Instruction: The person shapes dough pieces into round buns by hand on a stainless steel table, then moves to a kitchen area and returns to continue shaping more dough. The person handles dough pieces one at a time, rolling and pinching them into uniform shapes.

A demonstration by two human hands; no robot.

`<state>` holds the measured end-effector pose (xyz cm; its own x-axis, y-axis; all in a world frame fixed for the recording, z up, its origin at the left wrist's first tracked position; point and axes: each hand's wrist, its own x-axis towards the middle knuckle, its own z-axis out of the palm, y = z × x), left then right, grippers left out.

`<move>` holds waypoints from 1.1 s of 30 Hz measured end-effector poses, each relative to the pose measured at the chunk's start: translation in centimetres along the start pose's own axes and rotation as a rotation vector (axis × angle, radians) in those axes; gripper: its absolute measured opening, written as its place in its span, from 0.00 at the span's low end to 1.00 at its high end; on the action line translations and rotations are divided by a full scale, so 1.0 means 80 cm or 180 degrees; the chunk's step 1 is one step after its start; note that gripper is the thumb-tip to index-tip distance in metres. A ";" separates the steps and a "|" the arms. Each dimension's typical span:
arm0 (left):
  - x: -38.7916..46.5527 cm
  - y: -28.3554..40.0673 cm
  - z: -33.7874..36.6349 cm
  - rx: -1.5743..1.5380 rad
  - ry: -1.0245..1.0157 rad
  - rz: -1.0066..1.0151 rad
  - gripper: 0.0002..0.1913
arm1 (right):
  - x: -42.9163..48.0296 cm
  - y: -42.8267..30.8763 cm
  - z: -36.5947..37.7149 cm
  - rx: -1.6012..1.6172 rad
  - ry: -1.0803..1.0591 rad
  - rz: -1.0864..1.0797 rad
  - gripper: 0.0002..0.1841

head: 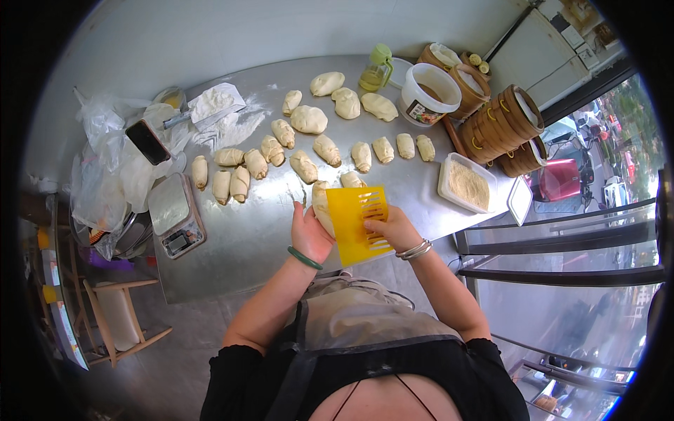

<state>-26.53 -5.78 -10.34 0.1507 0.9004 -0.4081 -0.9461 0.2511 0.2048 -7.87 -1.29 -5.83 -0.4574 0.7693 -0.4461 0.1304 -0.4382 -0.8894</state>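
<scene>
My right hand (396, 229) grips a yellow plastic dough scraper (350, 226) with a row of slots, its thumb over the slotted end. Beside the scraper's left edge, my left hand (311, 231) is against a long piece of dough (320, 202), thumb raised; its fingers are partly hidden. The scraper covers part of that dough. Just beyond it lies a short dough roll (352, 180). Farther up the steel table (253, 226) are several rolled dough pieces, among them one roll (304, 166) and another (327, 150). Larger smooth dough lumps (308, 119) lie behind them.
A kitchen scale (176, 216), phone (147, 142) and plastic bags (105, 173) are at left. A flour scoop (216, 105) lies behind. Toward the right are an oil bottle (375, 73), white bucket (429, 97), bamboo steamers (497, 123) and a tub of tan crumbs (467, 184).
</scene>
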 end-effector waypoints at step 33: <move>-0.032 0.038 -0.107 0.0115 0.0655 0.0569 0.31 | 0.036 0.109 -0.140 -0.4269 0.1816 0.0164 0.08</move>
<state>-32.27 -10.37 -16.26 -0.0828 0.8414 -0.5341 -0.9410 0.1105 0.3199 1.79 2.33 -15.98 -0.0645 0.9826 -0.1740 0.9876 0.0378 -0.1527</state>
